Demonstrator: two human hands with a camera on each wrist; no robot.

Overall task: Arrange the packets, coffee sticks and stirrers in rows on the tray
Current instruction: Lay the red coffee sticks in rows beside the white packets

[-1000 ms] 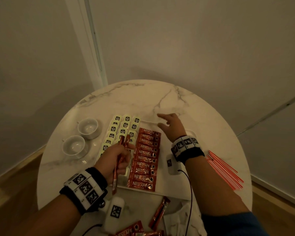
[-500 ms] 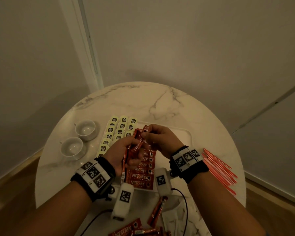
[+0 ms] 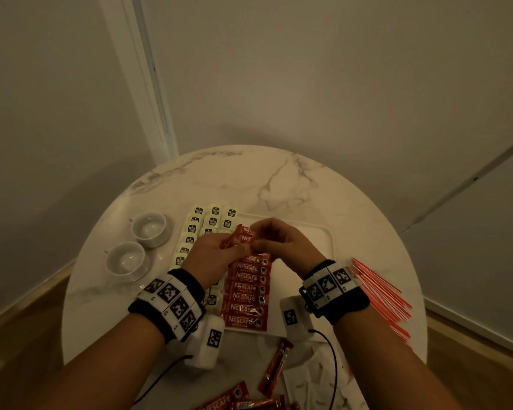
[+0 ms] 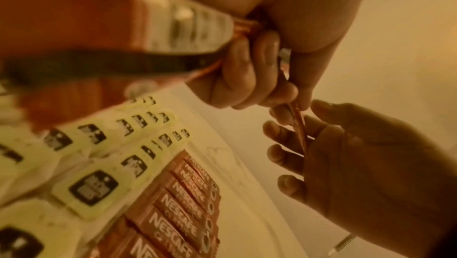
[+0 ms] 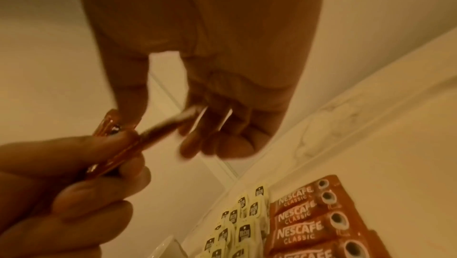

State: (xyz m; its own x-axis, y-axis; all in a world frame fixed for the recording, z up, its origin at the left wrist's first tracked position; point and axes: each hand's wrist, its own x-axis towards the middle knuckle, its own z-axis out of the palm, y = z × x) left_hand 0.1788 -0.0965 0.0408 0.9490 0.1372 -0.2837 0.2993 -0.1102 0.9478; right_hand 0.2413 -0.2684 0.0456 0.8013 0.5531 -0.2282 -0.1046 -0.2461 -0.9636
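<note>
Over the white tray my left hand grips a small bundle of red coffee sticks. My right hand meets it and pinches the end of one stick from that bundle. Under both hands a row of Nescafe coffee sticks runs down the tray's middle. Pale creamer packets lie in rows along its left part, partly hidden by my left hand. Red stirrers lie on the table to the right of the tray.
Two white cups stand on the round marble table left of the tray. Loose coffee sticks and a crumpled white wrapper lie at the near edge. Walls close in behind the table.
My right hand has come back from the tray's far end to the left hand and taken hold of a stick. The left hand has lifted its bundle forward over the row.
</note>
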